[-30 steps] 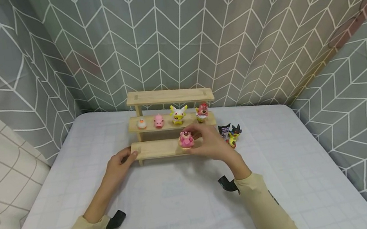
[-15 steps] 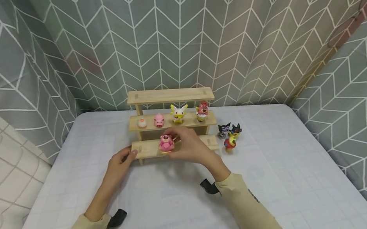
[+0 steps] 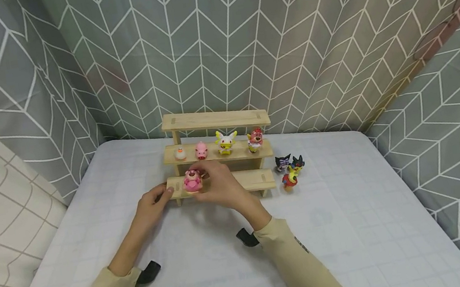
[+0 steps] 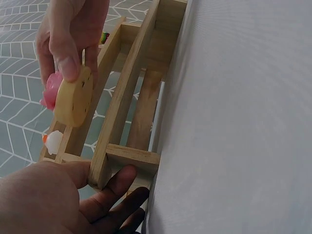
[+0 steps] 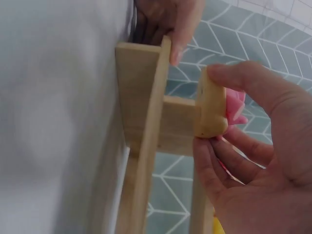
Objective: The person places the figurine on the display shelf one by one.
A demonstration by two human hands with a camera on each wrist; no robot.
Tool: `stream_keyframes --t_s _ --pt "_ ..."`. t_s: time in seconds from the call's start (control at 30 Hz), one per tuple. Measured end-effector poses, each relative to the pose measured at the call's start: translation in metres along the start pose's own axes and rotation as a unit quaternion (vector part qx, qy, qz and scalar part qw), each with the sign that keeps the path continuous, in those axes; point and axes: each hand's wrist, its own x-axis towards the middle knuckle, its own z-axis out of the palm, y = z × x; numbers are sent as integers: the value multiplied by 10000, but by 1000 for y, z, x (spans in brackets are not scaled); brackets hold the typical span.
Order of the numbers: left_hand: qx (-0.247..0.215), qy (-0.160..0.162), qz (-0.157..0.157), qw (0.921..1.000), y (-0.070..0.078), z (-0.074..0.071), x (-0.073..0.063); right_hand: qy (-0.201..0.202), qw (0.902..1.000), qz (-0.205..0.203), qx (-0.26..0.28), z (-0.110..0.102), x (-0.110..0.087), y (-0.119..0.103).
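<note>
My right hand (image 3: 220,184) pinches a pink bear figurine (image 3: 192,181) with a round yellowish base by its edges. In the right wrist view the figurine's base (image 5: 210,105) sits between thumb and fingers, apart from the shelf board. The figurine hangs over the left part of the lowest tier of a three-tier wooden shelf (image 3: 240,180). My left hand (image 3: 150,207) grips the left end of that lowest board; in the left wrist view the thumb lies on one side and the fingers (image 4: 114,192) curl beneath the board.
On the middle tier stand a white chick figurine (image 3: 180,154), a pink pig figurine (image 3: 201,150), a white-and-yellow eared figurine (image 3: 225,143) and a red-hatted bear figurine (image 3: 255,140). Right of the shelf, several figurines (image 3: 290,180) cluster on the white-covered table (image 3: 358,223). A patterned curtain (image 3: 215,41) hangs behind.
My right hand has carried the pink bear figurine leftward along the lowest tier, from its right half to near its left end. The left hand keeps its grip on the board.
</note>
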Motion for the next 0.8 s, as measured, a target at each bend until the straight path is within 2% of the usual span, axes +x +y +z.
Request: stream_keyframes --t_s 0.33,0.53,0.8 --pt "35 -12 40 10000 3 -1 -1 -17 9984 200 -538 33 3 14" --pt "52 38 30 10000 4 -1 -3 35 9982 149 -588 36 2 14" --pt "11 27 80 10000 5 -1 -2 24 9982 315 -500 34 0 13"
